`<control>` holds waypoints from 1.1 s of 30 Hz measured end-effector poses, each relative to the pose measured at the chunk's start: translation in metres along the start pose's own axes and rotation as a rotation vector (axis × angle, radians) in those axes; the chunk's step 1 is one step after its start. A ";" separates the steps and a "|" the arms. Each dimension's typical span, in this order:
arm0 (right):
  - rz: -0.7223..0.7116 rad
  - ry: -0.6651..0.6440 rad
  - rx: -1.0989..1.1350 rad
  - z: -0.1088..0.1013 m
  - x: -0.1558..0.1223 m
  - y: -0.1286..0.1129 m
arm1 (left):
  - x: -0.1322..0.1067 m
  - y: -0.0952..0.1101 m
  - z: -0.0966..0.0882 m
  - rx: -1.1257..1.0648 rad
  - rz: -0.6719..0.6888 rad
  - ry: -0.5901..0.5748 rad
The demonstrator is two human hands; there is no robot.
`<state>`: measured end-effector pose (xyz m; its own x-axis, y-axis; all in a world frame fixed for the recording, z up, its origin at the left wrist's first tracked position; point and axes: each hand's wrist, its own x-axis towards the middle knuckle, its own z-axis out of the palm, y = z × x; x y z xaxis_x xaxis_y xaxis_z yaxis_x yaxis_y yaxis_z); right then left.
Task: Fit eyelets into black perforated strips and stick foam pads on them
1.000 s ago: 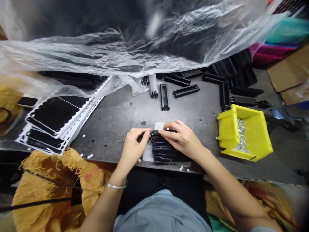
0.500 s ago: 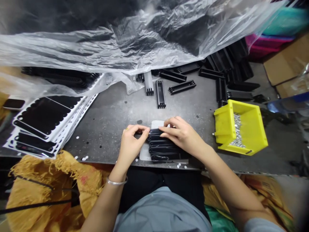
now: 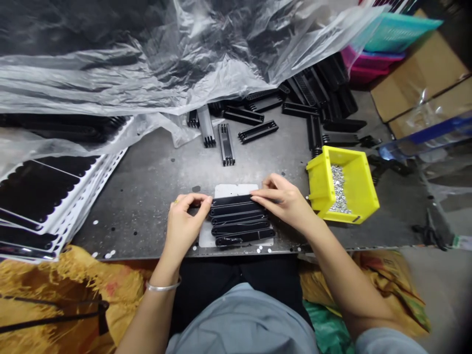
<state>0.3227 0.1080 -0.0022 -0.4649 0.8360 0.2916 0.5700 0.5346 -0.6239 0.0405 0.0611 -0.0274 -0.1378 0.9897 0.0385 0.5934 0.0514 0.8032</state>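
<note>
Several long black strips point(image 3: 239, 223) lie side by side on a white backing sheet point(image 3: 230, 190) at the near edge of the grey table point(image 3: 158, 172). My left hand point(image 3: 183, 223) pinches the left end of the topmost strip point(image 3: 232, 200) with thumb and fingers curled. My right hand point(image 3: 285, 201) presses its fingertips on the right end of the same strip.
A yellow bin point(image 3: 359, 184) of small silver parts stands to the right. Black plastic combs point(image 3: 225, 142) lie scattered behind, under a large clear plastic bag point(image 3: 165, 64). Stacked white sheets of black strips point(image 3: 40, 191) sit at left. Cardboard boxes point(image 3: 416, 78) and coloured trays point(image 3: 391, 34) are at far right.
The view has shifted, so everything sits further left in frame. My hands have moved apart toward the two ends of the topmost strip, exposing more of it.
</note>
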 end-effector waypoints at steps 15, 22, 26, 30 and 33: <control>0.335 0.082 0.171 0.021 -0.037 -0.013 | -0.018 0.025 0.025 0.319 0.504 -0.390; 0.438 0.204 0.220 0.022 -0.038 0.000 | -0.040 0.006 0.002 0.072 0.178 -0.185; 0.426 0.175 0.253 0.024 -0.036 0.004 | -0.024 -0.006 -0.008 -0.259 -0.098 -0.138; 0.389 0.103 0.291 0.025 -0.027 0.002 | 0.007 -0.005 -0.008 -0.361 -0.162 -0.322; 0.370 0.068 0.310 0.023 -0.023 0.000 | 0.023 -0.001 -0.008 -0.395 -0.172 -0.399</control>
<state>0.3174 0.0855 -0.0256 -0.2174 0.9748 0.0496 0.4555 0.1462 -0.8781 0.0303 0.0825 -0.0231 0.1485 0.9494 -0.2768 0.2380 0.2374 0.9418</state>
